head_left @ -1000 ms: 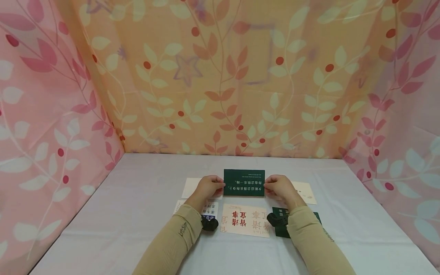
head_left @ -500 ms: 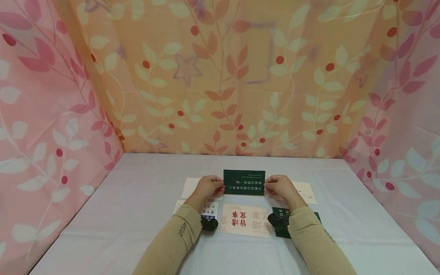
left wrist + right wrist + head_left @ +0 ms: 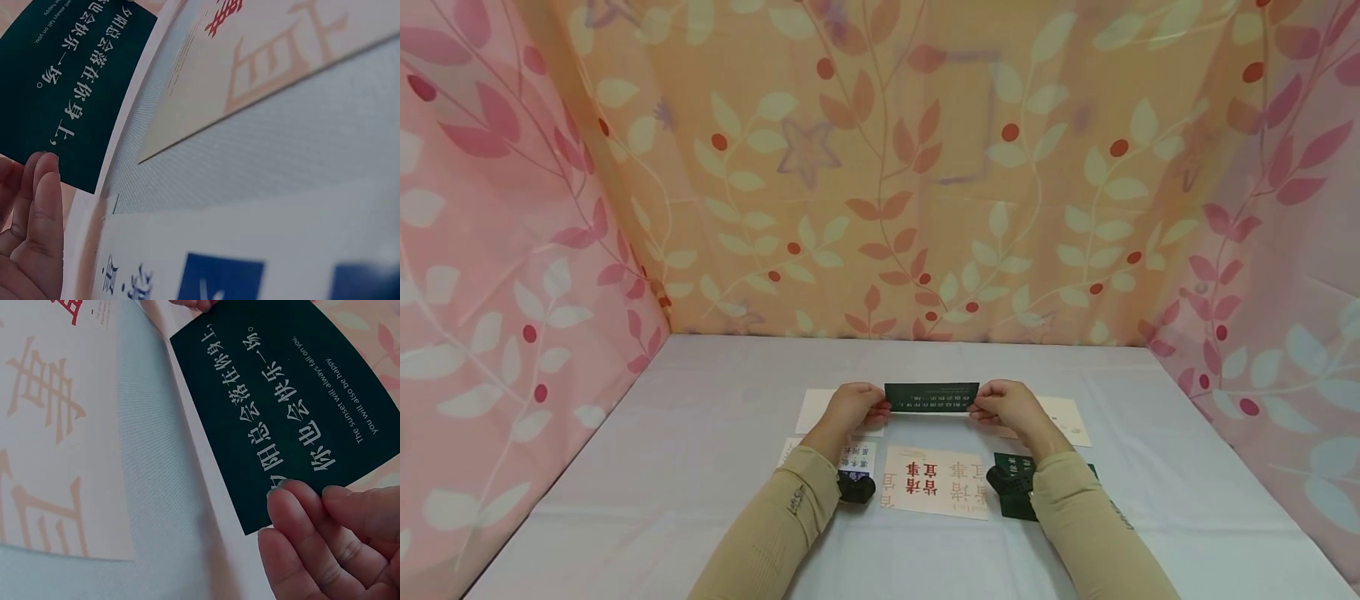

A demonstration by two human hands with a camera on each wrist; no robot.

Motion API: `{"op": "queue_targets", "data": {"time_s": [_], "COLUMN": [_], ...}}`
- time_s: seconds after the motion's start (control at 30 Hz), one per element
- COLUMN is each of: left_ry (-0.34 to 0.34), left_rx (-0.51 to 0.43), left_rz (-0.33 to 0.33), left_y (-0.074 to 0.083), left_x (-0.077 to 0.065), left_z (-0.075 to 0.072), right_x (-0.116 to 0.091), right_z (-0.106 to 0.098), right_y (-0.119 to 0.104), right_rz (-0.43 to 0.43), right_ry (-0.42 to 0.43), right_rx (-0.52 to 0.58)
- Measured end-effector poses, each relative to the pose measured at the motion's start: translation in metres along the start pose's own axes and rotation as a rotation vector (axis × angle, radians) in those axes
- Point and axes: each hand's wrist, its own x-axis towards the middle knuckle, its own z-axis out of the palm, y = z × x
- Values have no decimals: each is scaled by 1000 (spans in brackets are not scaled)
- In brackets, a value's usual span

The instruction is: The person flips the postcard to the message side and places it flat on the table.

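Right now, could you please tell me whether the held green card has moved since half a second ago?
Yes: in the head view, the held green card has tilted; against the red-lettered card, its upper edge now appears nearer, its lower edge farther.

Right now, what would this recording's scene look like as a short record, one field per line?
Held item: dark green rectangular card with white text
Left grip: pinches its left end
Right grip: pinches its right end
Text direction: upside down in head view
Front centre: cream rectangular card with red and tan characters
Front left, partly hidden: white card with blue print
Front right, partly hidden: second dark green card
Surface: white cloth-covered table
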Motion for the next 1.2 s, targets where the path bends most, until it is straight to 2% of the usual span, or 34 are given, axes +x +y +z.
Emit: {"op": "queue_targets", "data": {"time_s": [0.23,0.53,0.9,1.2], "left_ry": [-6,-43,-9,4], "left_rx": [23,43,69,98], "left_rz": [35,23,22,63], "left_y": [-2,-4,-5,-7], "left_x": [-1,0,2,1], "left_z": [-1,-2,-2,-3], "right_x": [0,-4,-3,-3], "right_z": [-1,-2,0,1], "right_y": [0,0,4,5], "right_rz": [-21,-50,-46,-17], "right_ry": [-39,-72,-61,-50], "right_rx": [27,15,11,-14]}}
